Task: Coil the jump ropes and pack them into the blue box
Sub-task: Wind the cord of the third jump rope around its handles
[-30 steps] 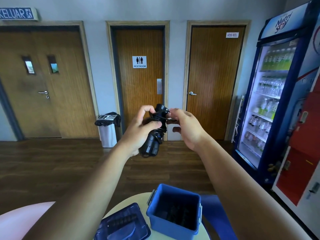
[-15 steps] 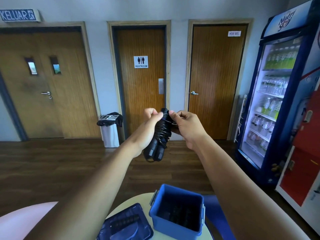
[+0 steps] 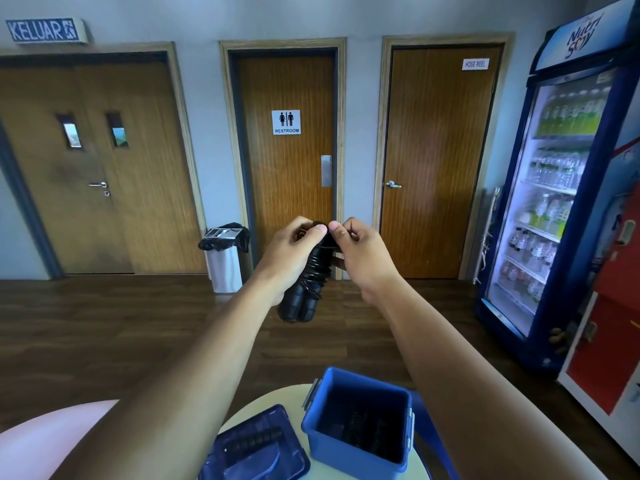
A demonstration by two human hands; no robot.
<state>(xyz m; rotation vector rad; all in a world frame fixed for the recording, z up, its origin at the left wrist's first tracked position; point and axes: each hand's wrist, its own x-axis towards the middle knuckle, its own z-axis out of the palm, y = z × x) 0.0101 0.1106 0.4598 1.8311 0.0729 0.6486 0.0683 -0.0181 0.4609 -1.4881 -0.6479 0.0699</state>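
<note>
A black jump rope [image 3: 308,285] hangs in front of me at chest height, its cord wound round the two handles held side by side. My left hand [image 3: 292,251] grips the upper part of the bundle. My right hand [image 3: 360,251] pinches the cord at the bundle's top, thumb beside my left thumb. Below, the open blue box [image 3: 349,448] stands on a small round table [image 3: 252,407], with dark coiled rope lying inside it.
The box's dark blue lid [image 3: 256,445] lies on the table left of the box. A blue chair [image 3: 429,431] shows to the right of the box. A white bin [image 3: 225,258] stands by the restroom door. A drinks fridge [image 3: 554,202] fills the right side.
Both hands have closed in on the top of the bundle, and the thumbs now meet there. The bundle has dropped slightly lower in view.
</note>
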